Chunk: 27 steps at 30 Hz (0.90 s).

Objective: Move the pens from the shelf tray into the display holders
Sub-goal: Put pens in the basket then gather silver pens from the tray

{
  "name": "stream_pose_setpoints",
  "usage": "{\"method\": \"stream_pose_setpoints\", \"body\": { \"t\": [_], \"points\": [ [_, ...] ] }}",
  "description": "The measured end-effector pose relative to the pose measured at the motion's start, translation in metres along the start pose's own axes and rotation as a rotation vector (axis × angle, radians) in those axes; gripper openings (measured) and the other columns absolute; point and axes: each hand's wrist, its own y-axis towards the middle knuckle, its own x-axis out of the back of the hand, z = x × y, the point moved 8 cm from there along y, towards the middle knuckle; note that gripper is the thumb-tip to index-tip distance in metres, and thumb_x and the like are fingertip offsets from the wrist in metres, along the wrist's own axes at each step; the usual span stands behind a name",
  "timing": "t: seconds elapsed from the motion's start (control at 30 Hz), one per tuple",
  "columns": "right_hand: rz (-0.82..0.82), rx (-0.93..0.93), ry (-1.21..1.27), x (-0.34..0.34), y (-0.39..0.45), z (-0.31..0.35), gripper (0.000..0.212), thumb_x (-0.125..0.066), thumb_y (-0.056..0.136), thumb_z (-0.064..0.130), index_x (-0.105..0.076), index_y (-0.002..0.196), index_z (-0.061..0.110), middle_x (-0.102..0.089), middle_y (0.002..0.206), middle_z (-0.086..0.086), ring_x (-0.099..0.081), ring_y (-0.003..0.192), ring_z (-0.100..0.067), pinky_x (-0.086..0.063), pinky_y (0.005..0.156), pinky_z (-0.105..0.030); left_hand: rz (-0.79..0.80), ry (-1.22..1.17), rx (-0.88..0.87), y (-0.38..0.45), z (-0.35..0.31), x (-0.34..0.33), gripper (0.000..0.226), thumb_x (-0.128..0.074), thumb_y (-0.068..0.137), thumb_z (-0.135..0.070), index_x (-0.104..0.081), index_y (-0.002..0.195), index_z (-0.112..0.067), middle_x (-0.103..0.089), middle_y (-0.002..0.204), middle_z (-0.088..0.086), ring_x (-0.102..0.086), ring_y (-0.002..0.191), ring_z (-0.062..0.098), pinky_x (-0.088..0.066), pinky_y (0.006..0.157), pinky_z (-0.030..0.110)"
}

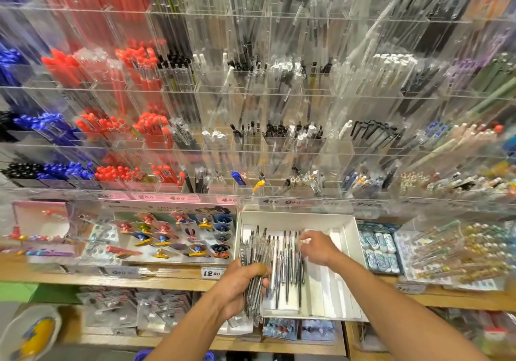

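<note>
While left hand (240, 285) grips pens (252, 260), right fingers (307, 242) spread.

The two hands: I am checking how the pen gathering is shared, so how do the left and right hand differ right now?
The left hand grips a thick bundle of pens at the white tray's near left edge; the right hand holds no bundle.
The left hand's fingers curl tight round its load; the right hand's fingers reach down to the loose pens lying in the tray.
Both are bare and work over the same tray.
</note>
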Motion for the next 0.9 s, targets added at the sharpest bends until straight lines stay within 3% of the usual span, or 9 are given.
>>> {"method": "stream_pose_setpoints", "body": {
  "t": [0.07, 0.1, 0.23, 0.43, 0.6, 0.73, 0.8, 0.9],
  "points": [
    [0.04, -0.006, -0.277, -0.018, 0.004, -0.014, 0.041, -0.054, 0.098, 0.024, -0.051, 0.138, 0.015, -0.057, 0.136, -0.009, -0.06, 0.113, -0.025, -0.045, 0.096, -0.03, -0.002, -0.003, 0.01, -0.001, 0.003, 0.005, 0.067, -0.082, 0.069, 0.001, -0.047, 0.125, 0.005, -0.067, 0.079, 0.018, -0.063, 0.057, 0.023, -0.056, 0.048, 0.031],
    [0.047, -0.006, -0.335, -0.026, 0.004, -0.017, 0.045, -0.053, 0.098, 0.024, -0.047, 0.142, 0.016, -0.057, 0.136, -0.009, -0.06, 0.115, -0.026, -0.046, 0.097, -0.032, -0.004, -0.006, 0.012, -0.001, 0.004, 0.007, 0.067, -0.082, 0.069, 0.001, -0.046, 0.125, 0.004, -0.068, 0.079, 0.017, -0.062, 0.057, 0.022, -0.056, 0.048, 0.03],
    [-0.041, -0.013, -0.416, -0.035, 0.003, -0.018, 0.039, -0.053, 0.096, 0.022, -0.049, 0.135, 0.02, -0.067, 0.112, -0.007, -0.065, 0.092, -0.024, -0.052, 0.081, -0.033, -0.008, -0.028, 0.01, 0.001, 0.005, 0.008, 0.07, -0.083, 0.066, 0.0, -0.045, 0.125, 0.0, -0.069, 0.078, 0.014, -0.062, 0.056, 0.021, -0.055, 0.048, 0.029],
    [-0.057, 0.044, -0.507, -0.035, 0.001, -0.008, 0.015, -0.049, 0.094, 0.017, -0.046, 0.109, 0.019, -0.057, 0.084, 0.001, -0.058, 0.074, -0.02, -0.044, 0.06, -0.031, -0.049, -0.045, 0.013, 0.004, 0.005, 0.01, 0.063, -0.079, 0.071, 0.003, -0.043, 0.122, -0.004, -0.071, 0.076, 0.014, -0.062, 0.057, 0.021, -0.055, 0.047, 0.029],
    [-0.003, 0.069, -0.243, -0.034, 0.0, -0.005, 0.008, -0.049, 0.096, 0.012, -0.046, 0.103, 0.012, -0.056, 0.084, -0.003, -0.054, 0.07, -0.018, -0.045, 0.064, -0.032, -0.084, -0.021, 0.005, 0.006, 0.004, 0.006, 0.049, -0.077, 0.076, 0.005, -0.048, 0.114, 0.0, -0.07, 0.078, 0.014, -0.062, 0.058, 0.021, -0.054, 0.049, 0.03],
    [-0.053, 0.066, 0.196, -0.016, -0.013, 0.007, 0.011, -0.06, 0.096, 0.021, -0.056, 0.103, 0.014, -0.065, 0.091, -0.007, -0.061, 0.069, -0.011, -0.047, 0.061, -0.022, -0.073, 0.002, -0.015, 0.005, -0.001, 0.002, 0.083, -0.084, 0.063, 0.002, -0.037, 0.131, 0.0, -0.071, 0.086, 0.02, -0.067, 0.068, 0.025, -0.057, 0.058, 0.033],
    [0.046, 0.093, 0.551, -0.014, -0.024, 0.023, 0.013, -0.064, 0.094, 0.017, -0.061, 0.104, 0.01, -0.068, 0.088, -0.011, -0.063, 0.063, -0.011, -0.049, 0.058, -0.023, -0.078, 0.03, -0.01, 0.008, 0.0, 0.003, 0.099, -0.084, 0.065, 0.003, -0.025, 0.144, 0.004, -0.071, 0.092, 0.023, -0.067, 0.073, 0.027, -0.057, 0.061, 0.035],
    [0.207, 0.164, 0.713, -0.021, -0.043, 0.052, 0.012, -0.066, 0.092, 0.01, -0.064, 0.103, 0.008, -0.069, 0.071, -0.001, -0.063, 0.061, -0.012, -0.05, 0.058, -0.023, -0.099, 0.121, -0.034, 0.009, -0.001, -0.001, 0.121, -0.097, 0.051, -0.013, -0.026, 0.149, -0.004, -0.068, 0.115, 0.022, -0.068, 0.093, 0.03, -0.058, 0.08, 0.044]
  ]
}}
